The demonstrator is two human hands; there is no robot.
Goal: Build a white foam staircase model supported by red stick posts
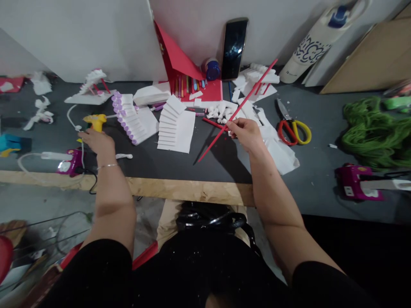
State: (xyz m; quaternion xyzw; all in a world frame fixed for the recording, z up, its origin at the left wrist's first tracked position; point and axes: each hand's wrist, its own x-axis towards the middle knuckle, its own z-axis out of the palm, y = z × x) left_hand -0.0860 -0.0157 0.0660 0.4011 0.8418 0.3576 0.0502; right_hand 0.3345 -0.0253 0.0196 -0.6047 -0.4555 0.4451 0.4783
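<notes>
A long thin red stick [210, 146] is pinched near its middle between the thumb and fingers of my right hand [245, 131]. It slants across the work from lower left to upper right. On the left, my left hand [99, 143] has its fingers round the handle of a yellow hot glue gun [97, 119], whose tip points right. Beside that tip stands a white stepped piece with purple discs along its edge [141, 124]. A second white stepped piece [178, 130], plain, lies between my hands. White rolled bits [221, 112] are heaped just beyond my right hand.
Scissors [293, 126] lie right of my right hand, near crumpled white paper [279, 154]. A phone [234, 49] and a bottle [310, 51] stand at the back. Green yarn [374, 128] and a purple power socket block [356, 182] are far right; another purple block [71, 162] sits left.
</notes>
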